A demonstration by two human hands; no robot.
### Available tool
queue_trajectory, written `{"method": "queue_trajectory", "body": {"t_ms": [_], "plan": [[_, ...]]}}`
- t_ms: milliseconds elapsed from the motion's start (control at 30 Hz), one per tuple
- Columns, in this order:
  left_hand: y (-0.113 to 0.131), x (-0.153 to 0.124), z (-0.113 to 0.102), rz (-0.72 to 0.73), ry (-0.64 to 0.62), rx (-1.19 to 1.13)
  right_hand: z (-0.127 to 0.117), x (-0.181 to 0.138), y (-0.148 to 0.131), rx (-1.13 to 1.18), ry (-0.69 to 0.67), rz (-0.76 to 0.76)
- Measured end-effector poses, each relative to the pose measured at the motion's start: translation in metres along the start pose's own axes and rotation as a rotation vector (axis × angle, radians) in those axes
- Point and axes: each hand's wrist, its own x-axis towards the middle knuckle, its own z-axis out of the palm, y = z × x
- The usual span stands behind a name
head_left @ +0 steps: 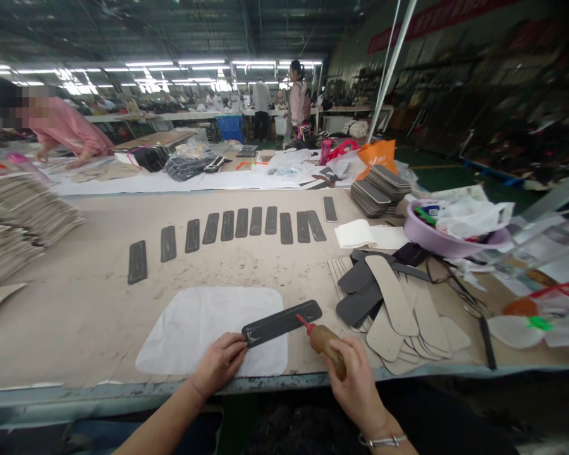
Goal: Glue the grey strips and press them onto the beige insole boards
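My left hand (222, 361) pinches the left end of a long dark grey strip with rounded ends (279, 323). Shiny lines of what looks like glue run along the strip's face. Under its left part lies a white sheet (208, 309); the right end extends past the sheet. My right hand (353, 376) is wrapped round a brownish glue bottle (329, 347), tilted so that its red nozzle (304, 321) points at the strip, at or just above its surface. Beyond, a curved row of shorter dark pieces (241, 223) lies on the table, several with shiny lines on them.
Right of my hands lies a heap of beige and dark strips (391, 297). Behind it stand a purple basin (455, 239) with plastic bags and a stack of grey pieces (377, 193). Beige sheets (14, 221) are piled at left. A person in pink (71, 126) leans over the far table.
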Motion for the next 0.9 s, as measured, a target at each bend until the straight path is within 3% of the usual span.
{"method": "queue_trajectory", "body": {"t_ms": [133,233,333,500,633,900], "plan": [[0.0,0.002,0.002,0.01,0.001,0.011,0.026,0.002,-0.026,0.154,-0.152,-0.082],[0.0,0.002,0.003,0.018,0.003,0.022,0.037,0.003,-0.029,0.158,-0.215,-0.101],[0.0,0.002,0.003,0.021,0.005,0.028,0.03,0.003,-0.012,0.087,-0.165,-0.047],[0.003,0.003,0.001,0.01,-0.015,0.031,-0.002,0.006,0.026,-0.082,0.036,0.046],[0.003,0.003,0.002,0.006,-0.026,0.055,-0.013,0.016,0.038,-0.115,0.13,0.088],[0.002,0.002,0.002,0.024,-0.026,0.094,-0.008,0.02,0.04,-0.114,0.081,0.075]]}}
